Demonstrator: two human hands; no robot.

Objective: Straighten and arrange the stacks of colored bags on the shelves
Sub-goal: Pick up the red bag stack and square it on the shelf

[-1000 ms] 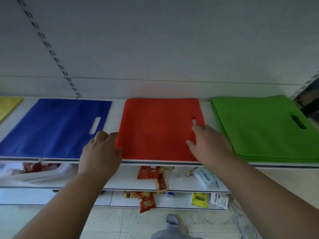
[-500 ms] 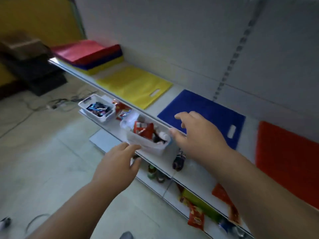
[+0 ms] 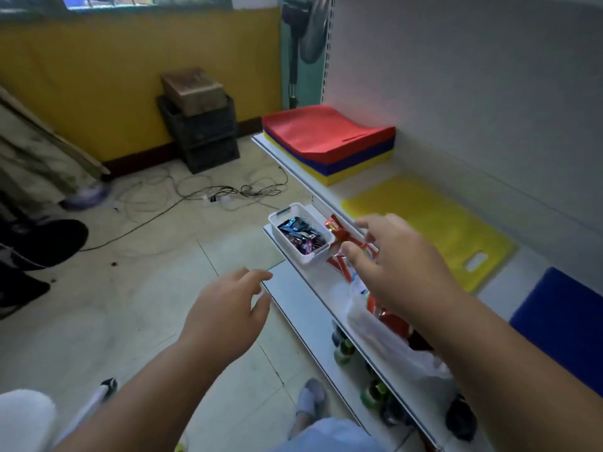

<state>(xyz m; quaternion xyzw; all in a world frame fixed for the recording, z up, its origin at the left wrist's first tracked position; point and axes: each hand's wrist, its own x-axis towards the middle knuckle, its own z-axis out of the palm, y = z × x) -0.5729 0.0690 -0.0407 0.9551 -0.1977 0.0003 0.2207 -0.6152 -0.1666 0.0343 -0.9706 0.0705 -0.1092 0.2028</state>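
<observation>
The stack of colored bags (image 3: 329,138), red over blue over yellow, lies at the far end of our upper shelf (image 3: 518,269), beyond 1 flat yellow bag (image 3: 430,223) and a blue bag (image 3: 564,318). Our left hand (image 3: 225,314) and right hand (image 3: 394,265) hover with fingers loosely spread, holding nothing, above a white basket (image 3: 301,233) of sweets.

Ahead of the right hand's fingers (image 3: 365,223), bare shelf (image 3: 329,190) lies open between the yellow bag (image 3: 434,223) and the tall bag stack (image 3: 329,141). Just left of those fingers, a white basket (image 3: 287,216) and red packets (image 3: 339,236) crowd the lower ledge.
</observation>
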